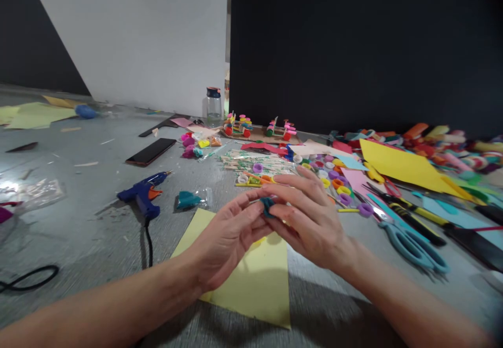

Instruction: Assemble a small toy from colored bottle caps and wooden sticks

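Note:
A small lump of dark teal modelling clay [268,206] is pinched between the fingertips of both hands. My left hand [231,238] grips it from the left with thumb and fingers, palm turned partly up. From the right, my right hand [308,214] presses on the same lump with bent fingers, hiding part of it. Beneath both hands lies a sheet of pale yellow paper [251,295], with a bright yellow bit partly covered by the hands. To the left, more teal clay [188,199] sits in an opened clear wrapper.
A blue glue gun [143,193] with a black cord lies left, near a phone [151,151]. Coloured bottle caps [345,199] and wrapped sticks [255,160] spread ahead. Blue-handled scissors [412,246] lie right. A bottle [214,107] and small toy-like models [238,127] stand behind.

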`<state>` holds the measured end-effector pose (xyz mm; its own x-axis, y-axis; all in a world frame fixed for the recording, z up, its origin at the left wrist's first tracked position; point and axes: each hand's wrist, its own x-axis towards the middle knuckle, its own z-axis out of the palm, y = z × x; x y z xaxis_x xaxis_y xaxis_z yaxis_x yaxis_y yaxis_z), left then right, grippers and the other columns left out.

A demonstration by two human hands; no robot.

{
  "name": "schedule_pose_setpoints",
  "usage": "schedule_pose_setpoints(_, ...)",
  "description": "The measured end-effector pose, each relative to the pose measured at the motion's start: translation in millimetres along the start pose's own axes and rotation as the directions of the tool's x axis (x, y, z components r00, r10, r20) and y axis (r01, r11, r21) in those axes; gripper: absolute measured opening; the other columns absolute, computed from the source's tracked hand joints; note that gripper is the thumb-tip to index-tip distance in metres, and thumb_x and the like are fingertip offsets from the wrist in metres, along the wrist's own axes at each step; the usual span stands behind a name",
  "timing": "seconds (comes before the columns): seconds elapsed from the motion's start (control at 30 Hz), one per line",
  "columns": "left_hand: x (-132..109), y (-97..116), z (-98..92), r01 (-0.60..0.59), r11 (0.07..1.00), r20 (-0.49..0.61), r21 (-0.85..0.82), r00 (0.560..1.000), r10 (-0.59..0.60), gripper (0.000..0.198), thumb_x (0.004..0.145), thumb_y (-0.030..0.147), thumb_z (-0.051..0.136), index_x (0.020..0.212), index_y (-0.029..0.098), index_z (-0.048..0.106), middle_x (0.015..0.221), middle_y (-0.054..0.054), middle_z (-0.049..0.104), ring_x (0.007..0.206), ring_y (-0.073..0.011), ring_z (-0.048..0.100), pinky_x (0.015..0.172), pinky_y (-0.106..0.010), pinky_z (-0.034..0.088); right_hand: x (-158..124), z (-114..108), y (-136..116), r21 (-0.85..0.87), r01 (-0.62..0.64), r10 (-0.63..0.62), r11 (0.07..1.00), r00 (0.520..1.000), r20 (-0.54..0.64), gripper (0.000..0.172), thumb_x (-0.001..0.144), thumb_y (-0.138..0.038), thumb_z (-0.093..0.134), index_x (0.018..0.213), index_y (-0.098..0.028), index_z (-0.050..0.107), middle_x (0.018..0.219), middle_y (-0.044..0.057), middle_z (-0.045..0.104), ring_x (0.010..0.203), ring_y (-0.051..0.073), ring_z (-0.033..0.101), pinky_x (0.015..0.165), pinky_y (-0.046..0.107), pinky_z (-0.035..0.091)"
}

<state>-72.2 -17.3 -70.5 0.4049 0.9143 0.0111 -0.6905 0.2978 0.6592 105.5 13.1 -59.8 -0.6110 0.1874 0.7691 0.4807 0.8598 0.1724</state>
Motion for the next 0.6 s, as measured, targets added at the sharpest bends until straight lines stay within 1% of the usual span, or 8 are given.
schedule_pose_setpoints(0.1, 0.3, 0.0, 0.1, -0.002, 1.000, 0.023, -0.009, 1.000, 0.002, 0.016, 0.092, 0.014, 0.064, 0.106, 0.015, 0.072, 0.104, -0.006, 0.074, 0.094, -0.0125, 0.070, 0.092, -0.024, 0.054, -0.1, -1.1, -1.2, -0.014, 0.007, -0.007, 1.000, 1.000, -0.017, 0.012, 0.086, -0.013, 0.067, 0.091, -0.021, 0.060, 0.120, 0.008, 0.071, 0.121, 0.025, 0.059, 0.112, 0.056, 0.040)
schedule_pose_setpoints(0.2, -0.1, 0.1, 0.9, 0.005, 1.000, 0.030, -0.015, 1.000, -0.005, 0.015, 0.090, 0.014, 0.066, 0.103, 0.016, 0.074, 0.102, -0.004, 0.075, 0.092, -0.0113, 0.070, 0.091, -0.023, 0.054, 0.6, -2.0, -2.6, -0.012, 0.014, -0.015, 1.000, 0.999, -0.049, 0.014, 0.085, -0.008, 0.064, 0.088, -0.021, 0.062, 0.117, 0.007, 0.072, 0.120, 0.025, 0.059, 0.110, 0.056, 0.041)
schedule_pose_setpoints(0.33, -0.6, 0.1, 0.9, -0.012, 1.000, 0.056, -0.010, 0.998, 0.013, 0.016, 0.093, 0.013, 0.062, 0.103, 0.014, 0.074, 0.102, -0.005, 0.075, 0.092, -0.0107, 0.070, 0.091, -0.023, 0.054, 1.1, -1.1, -4.0, 0.003, 0.020, -0.020, 1.000, 0.997, -0.073, 0.012, 0.083, -0.005, 0.066, 0.083, -0.017, 0.064, 0.116, 0.007, 0.072, 0.121, 0.028, 0.058, 0.110, 0.056, 0.041)
schedule_pose_setpoints(0.43, -0.4, 0.4, 0.1, -0.015, 1.000, 0.051, -0.006, 0.999, 0.015, 0.017, 0.094, 0.011, 0.060, 0.102, 0.013, 0.075, 0.102, -0.006, 0.076, 0.091, -0.0110, 0.070, 0.092, -0.024, 0.054, 0.4, -0.2, -3.8, -0.008, 0.017, -0.018, 1.000, 0.997, -0.073, 0.011, 0.082, -0.006, 0.068, 0.082, -0.017, 0.065, 0.115, 0.007, 0.073, 0.120, 0.028, 0.058, 0.110, 0.056, 0.040)
schedule_pose_setpoints(0.53, 0.2, 1.0, 0.5, -0.013, 1.000, 0.041, 0.001, 0.999, 0.013, 0.018, 0.095, 0.012, 0.059, 0.103, 0.012, 0.075, 0.103, -0.007, 0.076, 0.093, -0.0118, 0.070, 0.092, -0.024, 0.055, -0.8, -0.4, -2.2, -0.014, 0.016, -0.017, 1.000, 0.998, -0.054, 0.009, 0.085, -0.012, 0.069, 0.093, -0.017, 0.066, 0.115, 0.008, 0.073, 0.117, 0.028, 0.060, 0.109, 0.055, 0.041)
schedule_pose_setpoints(0.6, 0.6, 1.5, 1.3, -0.014, 1.000, 0.046, 0.015, 0.999, 0.013, 0.019, 0.095, 0.013, 0.058, 0.105, 0.012, 0.074, 0.104, -0.007, 0.076, 0.094, -0.0123, 0.070, 0.091, -0.024, 0.055, -1.1, -1.1, -0.5, -0.006, 0.018, -0.018, 1.000, 0.999, -0.039, 0.017, 0.087, -0.019, 0.069, 0.103, -0.015, 0.065, 0.117, 0.011, 0.072, 0.117, 0.028, 0.061, 0.109, 0.055, 0.042)
